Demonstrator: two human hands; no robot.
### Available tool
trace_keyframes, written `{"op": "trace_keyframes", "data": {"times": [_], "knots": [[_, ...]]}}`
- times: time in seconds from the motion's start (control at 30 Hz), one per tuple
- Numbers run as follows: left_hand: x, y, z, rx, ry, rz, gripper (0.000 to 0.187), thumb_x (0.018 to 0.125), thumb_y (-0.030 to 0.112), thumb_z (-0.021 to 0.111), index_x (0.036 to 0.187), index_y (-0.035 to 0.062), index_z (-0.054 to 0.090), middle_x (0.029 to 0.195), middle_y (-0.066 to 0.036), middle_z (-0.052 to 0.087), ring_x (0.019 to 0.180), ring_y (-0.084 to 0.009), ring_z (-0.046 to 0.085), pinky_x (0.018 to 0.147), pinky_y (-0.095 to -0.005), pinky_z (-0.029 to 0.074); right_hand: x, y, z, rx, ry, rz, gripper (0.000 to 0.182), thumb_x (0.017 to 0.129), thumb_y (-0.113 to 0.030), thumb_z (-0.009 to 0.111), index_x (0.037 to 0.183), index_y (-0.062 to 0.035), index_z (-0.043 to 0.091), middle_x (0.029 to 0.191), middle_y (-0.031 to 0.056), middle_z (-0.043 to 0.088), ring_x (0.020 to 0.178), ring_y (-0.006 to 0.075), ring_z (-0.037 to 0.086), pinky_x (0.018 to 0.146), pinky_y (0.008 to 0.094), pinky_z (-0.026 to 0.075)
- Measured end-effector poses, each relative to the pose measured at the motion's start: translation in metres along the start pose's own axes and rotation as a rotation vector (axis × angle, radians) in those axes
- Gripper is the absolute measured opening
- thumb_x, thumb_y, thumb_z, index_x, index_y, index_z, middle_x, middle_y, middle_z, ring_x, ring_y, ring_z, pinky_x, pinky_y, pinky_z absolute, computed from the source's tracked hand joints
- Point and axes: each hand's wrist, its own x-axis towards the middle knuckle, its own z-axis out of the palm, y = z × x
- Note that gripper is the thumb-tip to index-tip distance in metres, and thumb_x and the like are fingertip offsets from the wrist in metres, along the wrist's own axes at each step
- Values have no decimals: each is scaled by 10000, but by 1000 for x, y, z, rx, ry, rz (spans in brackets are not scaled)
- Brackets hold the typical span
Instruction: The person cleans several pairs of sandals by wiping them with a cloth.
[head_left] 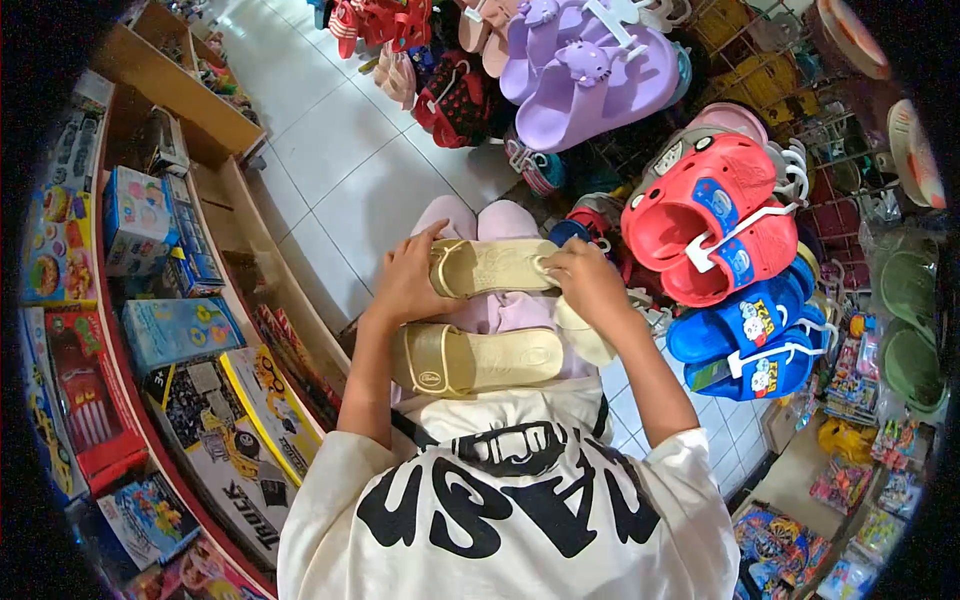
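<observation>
Two pale yellow slide sandals lie side by side across the lap, over pink trousers. My left hand [408, 278] wraps round the strap end of the farther sandal [505, 268]. At that sandal's heel, my right hand [588, 283] is closed with its fingertips pinching the edge. The nearer sandal [500, 363] rests between the forearms, its strap to the left and a small oval print on its heel. Below my right hand, a rounded pale yellow piece [583, 332] shows, partly covered by the hand.
Red clogs [705, 215], blue slides [760, 350] and purple sandals [590, 75] hang from a wire rack on the right. Shelves with boxed toys [215, 430] run along the left. White floor tiles [345, 150] stretch ahead between them.
</observation>
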Motion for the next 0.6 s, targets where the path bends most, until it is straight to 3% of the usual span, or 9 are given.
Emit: {"op": "trace_keyframes", "data": {"times": [0.13, 0.23, 0.27, 0.47, 0.6], "knots": [[0, 4, 5, 38, -3, -2, 1079, 465, 382, 822, 1398, 144, 338, 1280, -124, 514, 1233, -328, 420, 999, -493, 290, 18, -34, 0, -75, 233, -128, 229, 804, -120, 614, 1023, -118, 679, 974, 99, 587, 938, 301, 547, 809, 408, 448], [0, 0, 12, 24, 37, -29, 1079, 465, 390, 820, 1396, 126, 341, 1304, -121, 495, 1239, -320, 415, 1002, -479, 289, 29, -43, 40, -275, 244, -304, 266, 789, -126, 565, 1025, -172, 679, 991, 68, 580, 982, 261, 530, 825, 419, 420], [0, 1, 12, 5, 30, -50, 1075, 466, 389, 819, 1394, 124, 345, 1306, -120, 493, 1239, -315, 415, 1004, -473, 289, 27, -30, 54, -300, 122, -293, 299, 791, -111, 543, 1038, -199, 684, 1008, 63, 588, 990, 245, 528, 845, 407, 404], [2, 2, 16, -32, 66, -60, 1043, 474, 362, 812, 1385, 126, 363, 1285, -110, 506, 1224, -296, 421, 1010, -441, 292, 9, 10, 21, -123, 118, 28, 273, 785, -80, 578, 1011, -172, 702, 1032, 58, 598, 963, 274, 540, 858, 401, 410], [4, 4, 11, -60, 40, 34, 1021, 469, 322, 811, 1374, 138, 375, 1262, -97, 522, 1213, -298, 426, 1007, -442, 293, 4, -7, 2, -122, 201, -104, 255, 764, -65, 607, 984, -152, 701, 1000, 65, 590, 951, 277, 537, 836, 398, 432]]}}
